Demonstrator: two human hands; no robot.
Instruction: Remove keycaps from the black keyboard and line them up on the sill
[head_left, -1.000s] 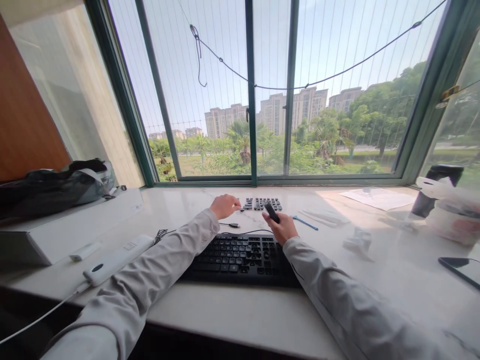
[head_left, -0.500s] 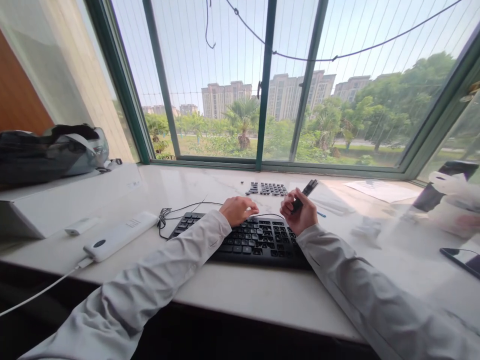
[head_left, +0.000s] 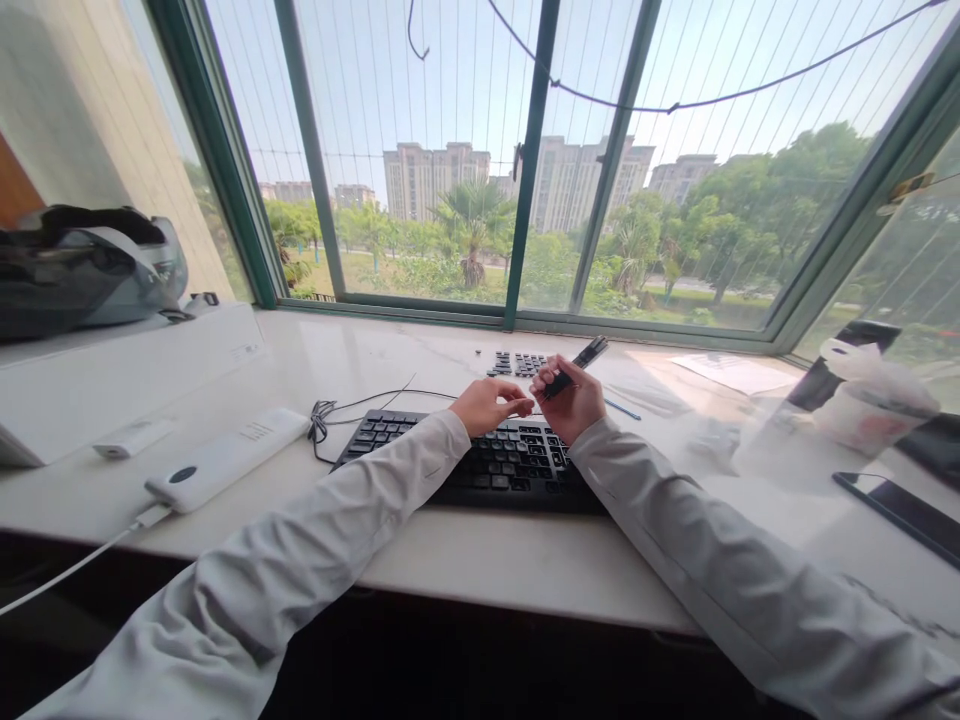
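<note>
A black keyboard (head_left: pixel 480 465) lies on the white marble sill (head_left: pixel 525 560) in front of me. My right hand (head_left: pixel 574 405) hovers over its far edge and grips a slim black tool (head_left: pixel 579 363) that points up and to the right. My left hand (head_left: pixel 487 403) is close beside it, fingers pinched together near the tool's lower end; whether it holds something small I cannot tell. A cluster of loose black keycaps (head_left: pixel 517 364) lies on the sill just beyond both hands.
A white power bank (head_left: pixel 225 460) with a cable and a small white device (head_left: pixel 131 438) lie at left, by a white box (head_left: pixel 112 375) carrying a dark bag (head_left: pixel 82 265). Right: a blue pen (head_left: pixel 622 410), papers (head_left: pixel 735 372), a plastic bag (head_left: pixel 870 395), a phone (head_left: pixel 900 510).
Both hands drew back from the loose keycaps to above the keyboard's far edge and came together. The black tool in my right hand tilted up and rightward. The view shifted slightly left.
</note>
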